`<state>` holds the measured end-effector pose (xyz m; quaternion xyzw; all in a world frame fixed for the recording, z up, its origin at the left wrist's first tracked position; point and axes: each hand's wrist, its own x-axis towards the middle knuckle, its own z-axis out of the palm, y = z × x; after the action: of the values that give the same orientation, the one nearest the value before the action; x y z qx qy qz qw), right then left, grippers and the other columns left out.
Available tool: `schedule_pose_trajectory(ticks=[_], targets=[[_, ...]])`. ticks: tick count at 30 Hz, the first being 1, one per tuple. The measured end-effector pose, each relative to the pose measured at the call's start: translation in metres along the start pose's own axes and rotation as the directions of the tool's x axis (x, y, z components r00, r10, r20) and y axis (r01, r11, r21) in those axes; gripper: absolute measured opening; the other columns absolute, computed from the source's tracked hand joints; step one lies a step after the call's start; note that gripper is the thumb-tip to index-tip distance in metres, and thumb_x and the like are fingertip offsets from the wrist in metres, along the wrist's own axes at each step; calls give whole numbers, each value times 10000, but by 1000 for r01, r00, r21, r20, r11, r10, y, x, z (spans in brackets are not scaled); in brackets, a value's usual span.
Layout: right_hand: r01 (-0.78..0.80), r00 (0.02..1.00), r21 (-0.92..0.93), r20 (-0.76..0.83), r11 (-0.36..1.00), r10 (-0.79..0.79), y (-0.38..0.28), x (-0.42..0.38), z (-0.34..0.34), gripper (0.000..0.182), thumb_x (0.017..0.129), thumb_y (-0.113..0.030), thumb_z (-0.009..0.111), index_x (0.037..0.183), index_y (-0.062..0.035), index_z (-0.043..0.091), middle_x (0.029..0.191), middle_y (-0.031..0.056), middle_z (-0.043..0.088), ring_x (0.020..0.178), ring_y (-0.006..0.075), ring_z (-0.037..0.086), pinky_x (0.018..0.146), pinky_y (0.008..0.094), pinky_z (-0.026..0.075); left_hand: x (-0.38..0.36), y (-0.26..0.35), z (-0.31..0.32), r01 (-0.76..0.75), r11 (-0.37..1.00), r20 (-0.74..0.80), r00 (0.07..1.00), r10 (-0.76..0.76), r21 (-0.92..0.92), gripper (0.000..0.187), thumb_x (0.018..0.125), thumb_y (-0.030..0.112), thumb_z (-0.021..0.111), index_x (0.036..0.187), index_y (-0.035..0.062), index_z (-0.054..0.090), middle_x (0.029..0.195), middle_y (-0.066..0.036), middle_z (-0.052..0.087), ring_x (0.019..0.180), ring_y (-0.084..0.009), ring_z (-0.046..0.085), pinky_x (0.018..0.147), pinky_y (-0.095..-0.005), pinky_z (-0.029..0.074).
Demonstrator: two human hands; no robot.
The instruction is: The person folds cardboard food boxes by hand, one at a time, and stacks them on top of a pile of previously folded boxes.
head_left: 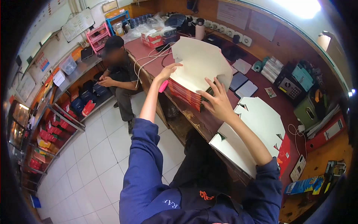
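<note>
A stack of red boxes (183, 93) with pale insides stands at the counter's front edge. On top lies an opened box (199, 61), its white inside facing up and its back flap raised. My left hand (169, 71) is at its left edge, fingers stretched out. Over the right front corner my right hand (215, 98) is spread, fingertips by the fold. Whether the fingertips press on the card cannot be told. Flat white cardboard blanks (261, 121) lie to the right, partly under my right forearm.
A seated person (119, 71) is at the left beside the counter (149, 56). White cables (143, 65) hang over its left edge. Behind are a pink bottle (200, 30) and dark trays (238, 81). At the right are a safe (289, 87) and a red binder (326, 130).
</note>
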<state>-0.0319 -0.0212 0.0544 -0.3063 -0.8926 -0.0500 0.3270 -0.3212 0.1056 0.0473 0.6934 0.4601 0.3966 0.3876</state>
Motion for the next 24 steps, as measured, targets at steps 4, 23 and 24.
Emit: schedule_pose_trajectory(ticks=[4,23,24], targets=[[-215,912,181,389,960,131,-26,-60,-59,753,732,-331,678,1363,-138,314,1409,253,239,1284,464,242,1043,515,266,8,-18,1,-90,996,-162,982,93,24,274,931,197,438,1104,74,613,1147,-83,571,1043,-202,532,910,-326,398],[-121,984,-524,49,843,171,-64,-85,-243,181,711,-35,577,889,-59,560,742,83,615,665,253,625,623,368,504,-66,177,217,-682,731,474,641,604,-10,485,687,69,727,1148,122,586,1113,-43,617,1194,-234,476,1021,-493,297],[-76,996,-636,-83,768,30,-61,-75,-258,256,695,-29,592,947,-73,567,864,100,619,833,255,603,743,394,473,-67,188,225,-535,818,363,734,574,-211,380,719,70,709,1087,85,614,998,-37,639,1055,-184,535,928,-418,373]])
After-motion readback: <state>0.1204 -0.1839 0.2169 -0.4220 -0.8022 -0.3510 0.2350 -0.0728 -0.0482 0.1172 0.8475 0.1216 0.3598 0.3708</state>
